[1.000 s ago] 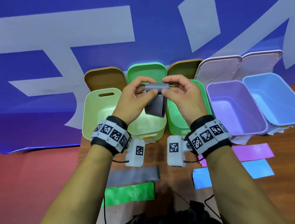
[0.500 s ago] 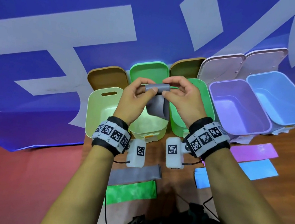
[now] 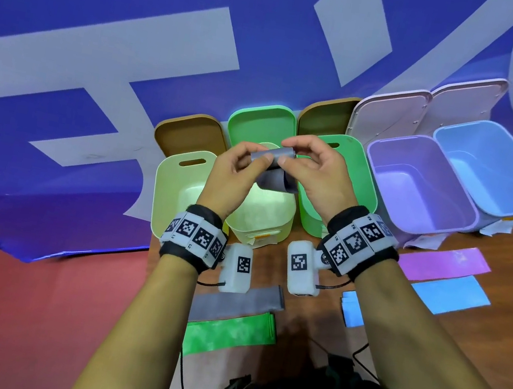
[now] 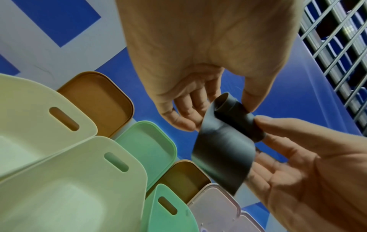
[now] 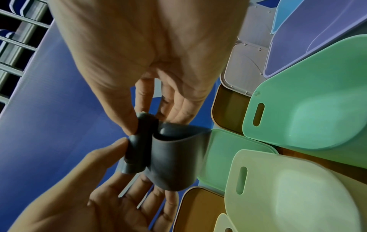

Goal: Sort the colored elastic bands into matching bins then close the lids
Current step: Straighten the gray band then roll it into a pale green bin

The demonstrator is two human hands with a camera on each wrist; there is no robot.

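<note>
both hands pinch one grey band (image 3: 271, 166) between them, above the pale bins: the left hand (image 3: 234, 173) holds the left end of its rolled top edge between thumb and fingers, and the right hand (image 3: 317, 179) holds the right end the same way. the roll's long axis runs left to right between the two hands, and the loose flap hangs down from it toward the pale bin (image 3: 263, 209) right beneath. that is the relation the next move seems to turn on: the band sits level with both hands, neither nearer than the other, and the drop is straight down, with the green bin (image 3: 344, 188) just to the right of the roll. which bin counts as the match for grey i cannot tell. the head view alone shows what is left on the table: a second grey band (image 3: 229, 305), a green band (image 3: 230, 334), blue bands (image 3: 450, 296) and a purple band (image 3: 445, 263), plus the open purple bin (image 3: 418, 194) and blue bin (image 3: 496, 173). the left wrist view shows instead the hollow end of the roll (image 4: 225, 102) and how the flap curls, while the right wrist view shows the thumb (image 5: 127, 119) pressing the roll's other end.
</note>
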